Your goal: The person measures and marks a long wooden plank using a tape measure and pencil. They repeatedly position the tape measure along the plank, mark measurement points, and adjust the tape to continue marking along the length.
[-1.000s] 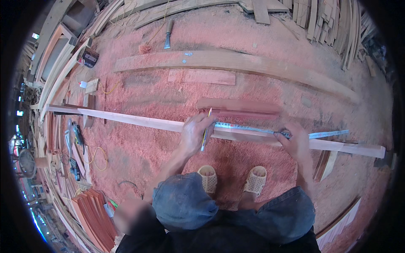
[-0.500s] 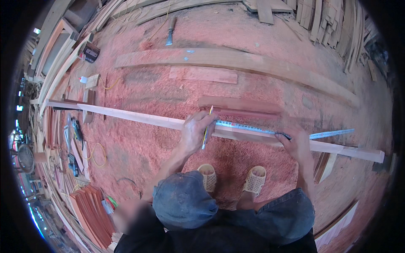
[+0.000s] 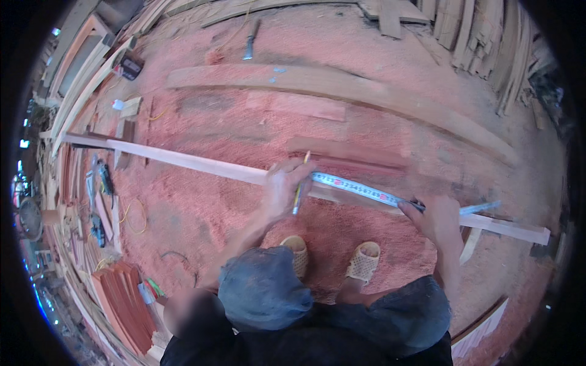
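Observation:
A long, pale wooden strip [image 3: 189, 161] runs from the far left to the right in front of my feet. My left hand [image 3: 284, 188] is closed over its middle, with a yellow pencil [image 3: 298, 198] upright in the fingers. From beside those fingers a tape measure's white blade [image 3: 357, 188] stretches along the strip to my right hand [image 3: 441, 221]. That hand is closed around the tape, thumb against a small dark piece. Beyond it, the blade's blurred far part [image 3: 481, 207] sticks out above the strip. The tape's case cannot be made out.
Reddish sawdust [image 3: 232, 207] covers the floor. A broad curved board [image 3: 342, 82] lies ahead, with a chisel-like tool [image 3: 249, 46] beyond it. Reddish boards [image 3: 125, 305] are stacked at the lower left, near power tools [image 3: 101, 183]. Timber [image 3: 482, 36] is piled at the far right.
My right hand has shifted slightly right and down. The blade between my hands now bows and shows its face more, and the part beyond my right hand looks shorter. My left hand stays in place.

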Demonstrator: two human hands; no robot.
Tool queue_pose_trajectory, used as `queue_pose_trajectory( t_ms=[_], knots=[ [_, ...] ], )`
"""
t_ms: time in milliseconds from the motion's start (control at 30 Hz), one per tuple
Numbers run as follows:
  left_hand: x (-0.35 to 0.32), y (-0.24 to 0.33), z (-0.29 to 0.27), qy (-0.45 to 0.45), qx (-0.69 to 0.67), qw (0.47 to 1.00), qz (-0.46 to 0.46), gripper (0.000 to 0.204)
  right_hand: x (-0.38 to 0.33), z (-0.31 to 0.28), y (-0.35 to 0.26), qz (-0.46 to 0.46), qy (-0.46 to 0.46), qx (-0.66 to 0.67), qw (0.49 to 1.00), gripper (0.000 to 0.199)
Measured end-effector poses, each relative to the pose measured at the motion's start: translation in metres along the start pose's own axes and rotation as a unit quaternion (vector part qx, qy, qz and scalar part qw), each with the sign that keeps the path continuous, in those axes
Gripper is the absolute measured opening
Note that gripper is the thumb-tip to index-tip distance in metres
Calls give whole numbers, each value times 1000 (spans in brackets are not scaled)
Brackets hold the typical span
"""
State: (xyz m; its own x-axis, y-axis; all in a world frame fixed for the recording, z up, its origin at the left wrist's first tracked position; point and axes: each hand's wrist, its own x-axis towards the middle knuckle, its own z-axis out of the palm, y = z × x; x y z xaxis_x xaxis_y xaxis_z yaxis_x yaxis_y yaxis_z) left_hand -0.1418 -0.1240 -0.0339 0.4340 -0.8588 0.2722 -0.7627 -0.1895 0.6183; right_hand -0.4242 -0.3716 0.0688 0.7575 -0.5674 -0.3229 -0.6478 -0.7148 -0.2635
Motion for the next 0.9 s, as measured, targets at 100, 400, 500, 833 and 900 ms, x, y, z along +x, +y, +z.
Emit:
queue_pose_trajectory(
  t_ms=[100, 400, 500, 833, 900],
  knots=[
    [1, -5, -2, -22, -22, 1000, 1, 32, 17, 10, 40, -14, -19, 13, 1000, 47],
    [6, 3, 1, -11, -20, 1000, -14, 19, -13, -139, 106, -18, 147, -188, 971, 61],
    [5, 3, -1, -29, -73, 996, -32, 21, -29, -154, 101, 12, 164, -240, 957, 59],
    [5, 5, 2, -6, 5, 1000, 14, 24, -27, -1, 125, -44, 309, -155, 937, 39],
    [5, 7, -1, -14, 7, 1000, 13, 24, -9, 35, 94, -79, 286, -90, 951, 38]
  ],
)
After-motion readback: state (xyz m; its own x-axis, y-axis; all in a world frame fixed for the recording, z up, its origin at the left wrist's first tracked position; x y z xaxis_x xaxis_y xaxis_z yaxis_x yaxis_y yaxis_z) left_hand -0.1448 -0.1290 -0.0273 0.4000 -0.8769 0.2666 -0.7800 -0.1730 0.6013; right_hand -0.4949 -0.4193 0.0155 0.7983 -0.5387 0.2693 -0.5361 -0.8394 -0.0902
